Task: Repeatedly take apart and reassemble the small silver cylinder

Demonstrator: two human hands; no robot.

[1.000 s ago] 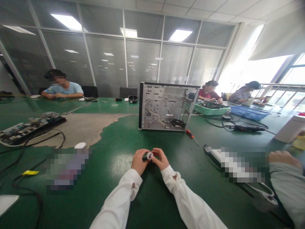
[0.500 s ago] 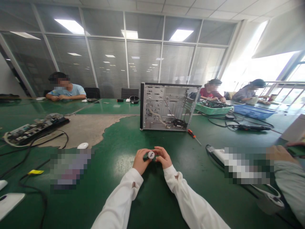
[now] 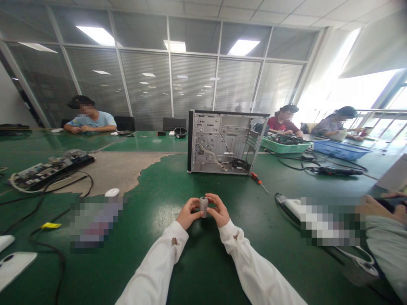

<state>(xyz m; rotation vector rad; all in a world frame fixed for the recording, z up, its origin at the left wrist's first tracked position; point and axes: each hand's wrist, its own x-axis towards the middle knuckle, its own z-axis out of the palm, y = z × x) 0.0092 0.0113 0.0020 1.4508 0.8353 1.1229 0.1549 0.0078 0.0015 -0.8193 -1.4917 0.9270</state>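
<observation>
A small grey cylinder (image 3: pixel 204 207) stands roughly upright between my hands, above the green table (image 3: pixel 159 182). My left hand (image 3: pixel 190 213) grips its left side with thumb and fingers. On the other side, my right hand (image 3: pixel 218 209) has its thumb and fingertips against the cylinder. Beyond them stands an open computer case (image 3: pixel 222 142), its inside and cables facing me. An orange-handled screwdriver (image 3: pixel 256 178) lies at the case's lower right corner.
A power strip (image 3: pixel 305 207) and another person's hand (image 3: pixel 378 212) are at right. Behind them lie cables, a green basket (image 3: pixel 286 146) and a blue basket (image 3: pixel 341 150). At left are a circuit assembly (image 3: pixel 51 169), black cables and a white mouse (image 3: pixel 112 192).
The cylinder has tipped from showing its round end to showing its side, and my fingers have shifted around it. The person's hand at right now has a dark object.
</observation>
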